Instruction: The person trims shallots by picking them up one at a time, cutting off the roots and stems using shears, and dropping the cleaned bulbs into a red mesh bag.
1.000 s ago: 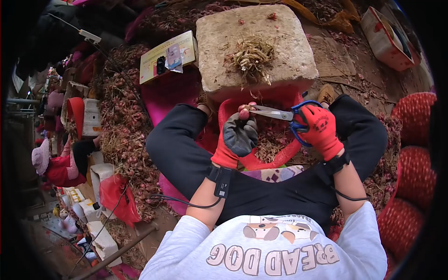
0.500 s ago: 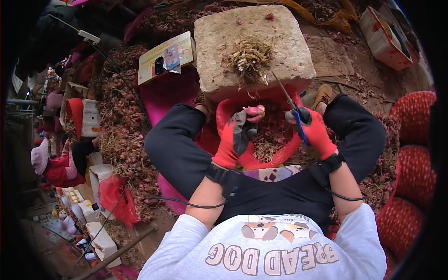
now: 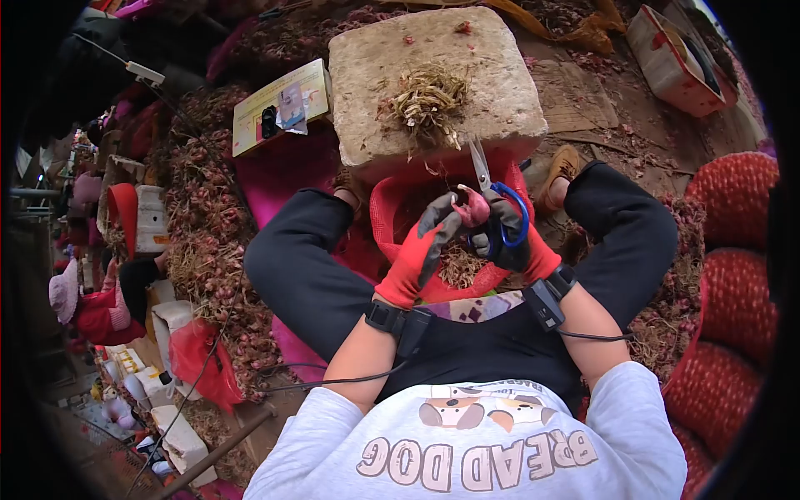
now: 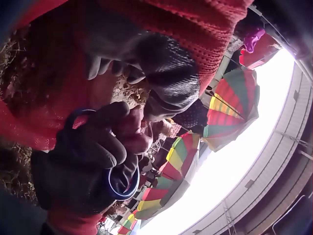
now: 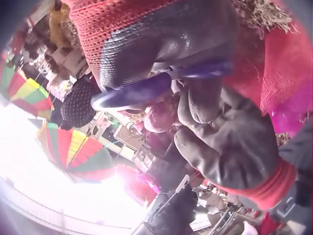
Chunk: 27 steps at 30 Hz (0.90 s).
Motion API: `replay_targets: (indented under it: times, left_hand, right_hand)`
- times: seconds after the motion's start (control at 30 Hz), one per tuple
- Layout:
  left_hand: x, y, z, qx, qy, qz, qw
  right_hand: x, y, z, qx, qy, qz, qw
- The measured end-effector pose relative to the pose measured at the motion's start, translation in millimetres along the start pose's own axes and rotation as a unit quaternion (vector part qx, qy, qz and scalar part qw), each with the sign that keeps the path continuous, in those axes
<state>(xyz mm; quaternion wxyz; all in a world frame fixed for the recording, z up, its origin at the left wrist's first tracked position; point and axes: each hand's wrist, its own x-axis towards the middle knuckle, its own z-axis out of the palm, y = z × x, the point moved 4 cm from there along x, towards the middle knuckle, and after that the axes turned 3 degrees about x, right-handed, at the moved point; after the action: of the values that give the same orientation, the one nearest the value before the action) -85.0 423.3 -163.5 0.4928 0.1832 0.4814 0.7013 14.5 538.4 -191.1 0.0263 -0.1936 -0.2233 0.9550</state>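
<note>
Both hands wear red gloves with dark grey palms and meet between the person's knees. My left hand [image 3: 417, 254] pinches a pinkish-red shallot [image 3: 474, 208] at its fingertips. My right hand [image 3: 518, 242] grips blue-handled scissors [image 3: 481, 164], whose blades point up and away toward the block. In the left wrist view, right-hand fingers [image 4: 105, 144] lie against the shallot [image 4: 132, 131]. The right wrist view shows the blue handle [image 5: 137, 93] looped about the right hand, close over the shallot [image 5: 159, 116]. Below the hands sits an open red mesh bag [image 3: 385, 218].
A pale foam block [image 3: 433, 42] stands ahead, topped by a heap of dry stems [image 3: 429, 100]. Left of it is a yellowish box [image 3: 250, 125] with small items. Piled shallots [image 3: 204, 225] lie at the left. Full red mesh sacks [image 3: 733, 300] line the right.
The right hand and scissors have come left to the shallot, after swinging away from it half a second ago. The scissors' blades turned from pointing left to pointing forward. The left hand keeps its hold.
</note>
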Motion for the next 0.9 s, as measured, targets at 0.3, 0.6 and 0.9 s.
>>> replay_targets:
  times: [0.3,0.6,0.9]
  left_hand:
    - [-3.4,-1.6,0.1,0.174,0.157,0.073,0.969]
    - [-14.6,10.1,15.5,0.466,0.131,0.214,0.848]
    - [-0.7,-13.3,-5.5,0.095,0.138,0.116,0.979]
  right_hand:
    - [-2.2,-4.6,-6.6,-0.146,0.188,-0.051,0.970]
    - [0.5,-5.1,9.1,-0.200,0.153,-0.108,0.962]
    - [-10.4,-23.3,8.7,-0.263,0.171,-0.135,0.940]
